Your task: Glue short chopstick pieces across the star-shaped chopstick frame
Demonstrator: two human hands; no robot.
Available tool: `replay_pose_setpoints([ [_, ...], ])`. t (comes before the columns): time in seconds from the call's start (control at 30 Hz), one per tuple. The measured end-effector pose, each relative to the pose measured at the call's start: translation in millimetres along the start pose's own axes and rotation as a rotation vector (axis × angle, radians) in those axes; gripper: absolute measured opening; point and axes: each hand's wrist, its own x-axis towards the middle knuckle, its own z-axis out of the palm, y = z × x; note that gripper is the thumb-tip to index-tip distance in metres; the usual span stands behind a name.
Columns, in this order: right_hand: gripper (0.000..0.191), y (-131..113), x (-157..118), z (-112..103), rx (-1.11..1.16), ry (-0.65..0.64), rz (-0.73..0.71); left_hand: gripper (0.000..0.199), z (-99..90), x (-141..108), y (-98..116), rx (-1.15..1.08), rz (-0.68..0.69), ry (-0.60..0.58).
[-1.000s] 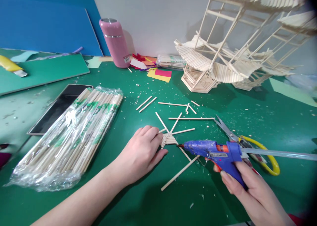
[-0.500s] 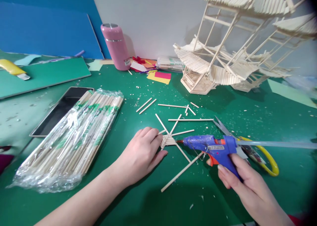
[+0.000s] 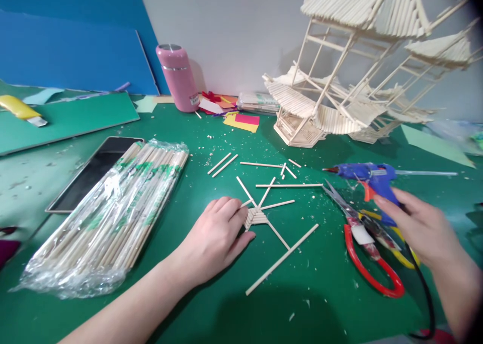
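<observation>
A small frame of thin wooden sticks [image 3: 257,217] lies on the green table, its spokes fanning out and a patch of short sticks glued between some of them. My left hand [image 3: 222,228] rests on its left side, fingers holding that edge down. At the right, my right hand [image 3: 418,221] grips the handle of a blue glue gun [image 3: 383,175], whose nozzle points left. Below the gun lie red-handled scissors [image 3: 364,238] and a yellow-handled tool [image 3: 411,257]. A longer stick [image 3: 282,260] lies in front of the frame, touching one spoke's end.
Loose sticks [image 3: 289,185] lie behind the frame. A plastic-wrapped stick bundle [image 3: 113,213] overlaps a dark tray [image 3: 90,173] at left. Farther back are a pink flask [image 3: 178,77], coloured paper [image 3: 241,122], stick-built pavilions [image 3: 302,127] and a yellow cutter [image 3: 18,107].
My right hand has carried the glue gun away from the stick frame, to the right and back, uncovering the scissors. My left hand has stayed on the frame.
</observation>
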Motion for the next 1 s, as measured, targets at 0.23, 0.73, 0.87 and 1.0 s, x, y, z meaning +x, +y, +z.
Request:
replay_pose_setpoints([
  [0.23,0.024,7.2,31.0,8.0,-0.166,0.17,-0.089,0.023,0.1,-1.3,2.2,0.026,0.057,0.193],
  [0.73,0.016,-147.3,-38.4,62.7,0.271,-0.219,-0.787,0.023,1.6,-7.4,16.3,-0.144,0.231,0.111],
  [0.87,0.015,-140.9,-33.8,65.7,0.243,-0.246,-0.794,0.023,0.0,-6.7,17.1,-0.161,0.206,0.109],
  [1.0,0.014,-133.6,-30.5,66.5,0.261,-0.27,-0.701,0.02,-2.2,-5.5,14.2,-0.097,-0.002,0.174],
])
